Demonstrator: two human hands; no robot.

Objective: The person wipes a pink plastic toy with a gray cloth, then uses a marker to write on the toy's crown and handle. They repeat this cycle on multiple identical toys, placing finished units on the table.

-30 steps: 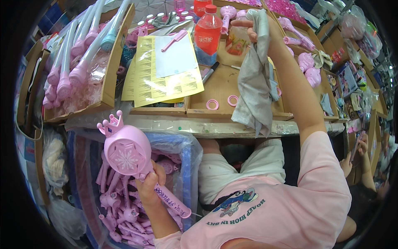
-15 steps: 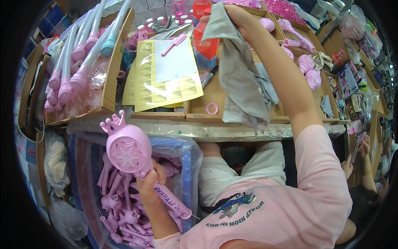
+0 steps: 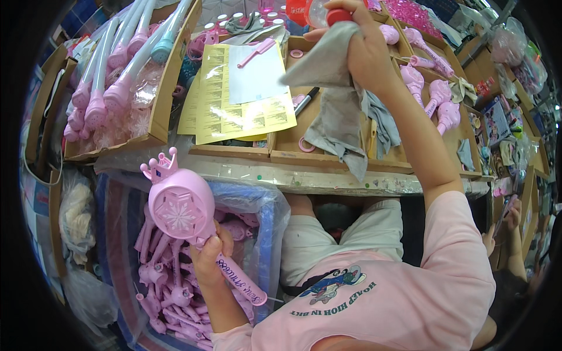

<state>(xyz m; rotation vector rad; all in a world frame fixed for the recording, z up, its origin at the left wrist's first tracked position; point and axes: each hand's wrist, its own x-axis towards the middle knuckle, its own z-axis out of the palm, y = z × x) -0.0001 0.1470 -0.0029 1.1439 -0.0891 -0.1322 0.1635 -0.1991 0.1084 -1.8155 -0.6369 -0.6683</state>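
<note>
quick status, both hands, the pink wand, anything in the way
Left hand gripping pink wand over blue bin. Right hand holding grey cloth, fingers at red bottle cap. Cloth hiding part of cardboard tray.

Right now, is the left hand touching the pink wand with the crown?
Touching: the head view shows the left hand gripping the pink wand just below its round head.

The left grip (image 3: 208, 255) holds a crowned pink wand (image 3: 182, 205).
</note>
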